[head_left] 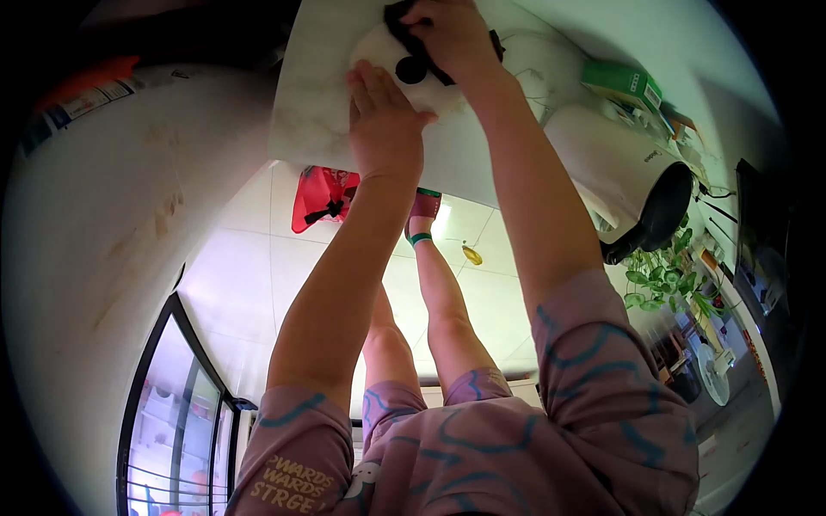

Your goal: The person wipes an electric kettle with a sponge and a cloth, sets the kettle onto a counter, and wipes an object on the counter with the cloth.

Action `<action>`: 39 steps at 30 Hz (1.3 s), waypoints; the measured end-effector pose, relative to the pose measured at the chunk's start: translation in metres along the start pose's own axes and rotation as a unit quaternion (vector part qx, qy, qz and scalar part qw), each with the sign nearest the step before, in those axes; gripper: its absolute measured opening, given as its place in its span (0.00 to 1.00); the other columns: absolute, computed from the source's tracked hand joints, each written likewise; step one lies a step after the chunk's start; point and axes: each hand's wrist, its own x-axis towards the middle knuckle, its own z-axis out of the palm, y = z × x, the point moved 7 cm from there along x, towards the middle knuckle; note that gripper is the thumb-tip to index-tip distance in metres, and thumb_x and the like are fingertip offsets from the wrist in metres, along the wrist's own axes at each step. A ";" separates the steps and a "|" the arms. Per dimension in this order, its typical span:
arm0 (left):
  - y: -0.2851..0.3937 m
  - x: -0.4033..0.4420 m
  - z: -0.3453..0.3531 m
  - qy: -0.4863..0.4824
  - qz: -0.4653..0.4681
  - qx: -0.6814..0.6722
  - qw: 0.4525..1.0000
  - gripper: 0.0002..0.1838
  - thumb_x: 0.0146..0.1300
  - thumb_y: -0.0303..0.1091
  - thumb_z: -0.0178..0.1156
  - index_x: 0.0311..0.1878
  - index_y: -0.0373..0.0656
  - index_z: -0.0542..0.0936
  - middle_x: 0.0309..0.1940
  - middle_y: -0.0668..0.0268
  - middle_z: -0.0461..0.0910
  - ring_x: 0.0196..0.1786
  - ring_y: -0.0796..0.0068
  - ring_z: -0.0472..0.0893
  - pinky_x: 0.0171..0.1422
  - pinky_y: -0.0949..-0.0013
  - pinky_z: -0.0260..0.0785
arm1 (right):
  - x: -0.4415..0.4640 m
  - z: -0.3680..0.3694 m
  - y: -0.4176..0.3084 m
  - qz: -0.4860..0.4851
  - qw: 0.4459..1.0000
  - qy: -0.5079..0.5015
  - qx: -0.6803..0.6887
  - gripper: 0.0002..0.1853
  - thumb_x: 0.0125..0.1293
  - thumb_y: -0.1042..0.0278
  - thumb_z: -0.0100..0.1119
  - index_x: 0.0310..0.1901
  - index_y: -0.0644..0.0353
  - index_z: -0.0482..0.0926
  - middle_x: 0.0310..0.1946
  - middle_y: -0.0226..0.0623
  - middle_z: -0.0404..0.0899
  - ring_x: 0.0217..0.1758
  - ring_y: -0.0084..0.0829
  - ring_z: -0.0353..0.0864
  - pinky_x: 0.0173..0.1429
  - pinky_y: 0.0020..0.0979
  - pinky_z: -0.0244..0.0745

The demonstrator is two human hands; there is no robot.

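Observation:
At the top of the view, a round whitish object (368, 48) with a black round centre (410, 70) rests on a pale marbled surface (314, 95). My left hand (385, 125) lies at its near left edge, palm down, fingers stretched out and thumb apart. My right hand (447, 36) is closed on a black cloth (401, 29), which lies across the right part of the round object. The cloth reaches down beside the black centre. Part of the right fingers is cut off by the top edge.
A white kettle-like appliance (594, 155) with a black end lies at the right, below a green box (621, 84). A thin cord (538, 73) runs near the right arm. Green plant leaves (662, 279) are farther right. A red bag (314, 196) is beyond the surface's near edge.

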 end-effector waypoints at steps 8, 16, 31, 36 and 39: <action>0.001 0.001 0.009 -0.011 0.003 0.043 0.999 0.47 0.56 0.56 0.68 0.69 0.28 0.67 0.71 0.45 0.64 0.73 0.51 0.67 0.67 0.65 0.71 | 0.022 0.036 -0.049 -0.115 0.980 -0.159 -0.041 0.08 0.59 0.66 0.62 0.36 0.55 0.88 0.41 0.36 0.86 0.50 0.42 0.81 0.54 0.41 0.74; 0.002 -0.001 0.007 -0.006 0.007 0.043 0.999 0.50 0.56 0.64 0.63 0.69 0.28 0.66 0.70 0.45 0.65 0.73 0.51 0.66 0.70 0.64 0.68 | 0.001 0.009 -0.033 -0.072 0.984 0.000 -0.162 0.04 0.55 0.66 0.64 0.32 0.48 0.86 0.38 0.33 0.83 0.47 0.37 0.80 0.52 0.37 0.74; 0.001 0.000 0.005 -0.008 -0.001 0.019 1.000 0.48 0.57 0.58 0.67 0.69 0.28 0.66 0.72 0.46 0.63 0.74 0.50 0.65 0.72 0.63 0.66 | -0.086 -0.019 0.014 0.207 0.961 0.177 -0.045 0.07 0.54 0.67 0.69 0.37 0.50 0.87 0.41 0.39 0.80 0.48 0.48 0.75 0.54 0.43 0.71; 0.002 -0.002 0.004 -0.007 -0.005 0.000 1.000 0.49 0.56 0.59 0.67 0.69 0.28 0.66 0.72 0.46 0.62 0.74 0.51 0.65 0.71 0.63 0.67 | 0.002 0.016 -0.027 -0.089 0.996 -0.027 -0.014 0.04 0.56 0.67 0.65 0.34 0.49 0.87 0.41 0.28 0.84 0.52 0.37 0.77 0.57 0.39 0.71; 0.001 -0.003 0.009 0.001 0.000 0.004 1.000 0.50 0.56 0.60 0.66 0.70 0.28 0.65 0.73 0.46 0.62 0.74 0.51 0.65 0.71 0.63 0.66 | 0.000 0.005 -0.037 -0.072 0.997 -0.007 -0.030 0.04 0.56 0.69 0.66 0.33 0.51 0.86 0.37 0.33 0.83 0.49 0.44 0.78 0.59 0.40 0.72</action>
